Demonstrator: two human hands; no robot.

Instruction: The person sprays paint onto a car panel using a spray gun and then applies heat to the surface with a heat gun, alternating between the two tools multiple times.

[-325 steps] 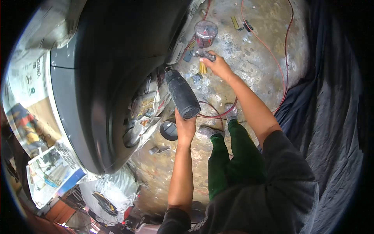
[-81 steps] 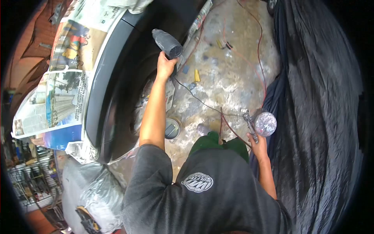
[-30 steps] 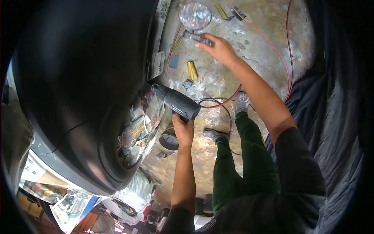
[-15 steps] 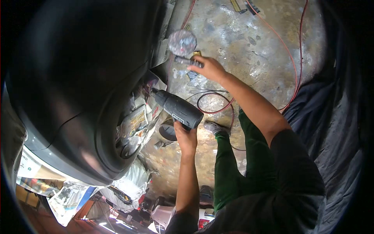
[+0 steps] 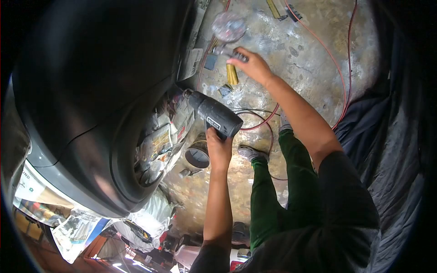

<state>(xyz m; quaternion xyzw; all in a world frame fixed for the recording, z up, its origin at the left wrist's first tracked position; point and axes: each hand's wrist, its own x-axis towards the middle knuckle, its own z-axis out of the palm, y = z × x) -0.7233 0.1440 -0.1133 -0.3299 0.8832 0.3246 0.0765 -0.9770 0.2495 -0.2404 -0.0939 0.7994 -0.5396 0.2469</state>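
Observation:
My left hand [image 5: 219, 148] is wrapped round the handle of a black heat gun [image 5: 217, 114]. Its metal nozzle points to the upper left, close to the edge of a dark grey car body panel [image 5: 98, 150]. My right hand [image 5: 252, 66], farther up, grips what looks like a spray gun [image 5: 223, 51]. Its round, paint-smeared cup [image 5: 228, 27] is blurred by motion. Crumpled newspaper [image 5: 159, 141] lines the opening in the panel, left of the heat gun.
A round tin or ring [image 5: 197, 156] stands on the stained floor below the heat gun. Red hose [image 5: 268, 119] loops near my shoes. A yellow block [image 5: 232, 74] lies under my right hand. Dark cloth [image 5: 396, 150] hangs at right; white plastic [image 5: 152, 211] sits lower left.
Both hands have shifted up and to the right, carrying the heat gun and the spray gun. More of the yellow block now shows.

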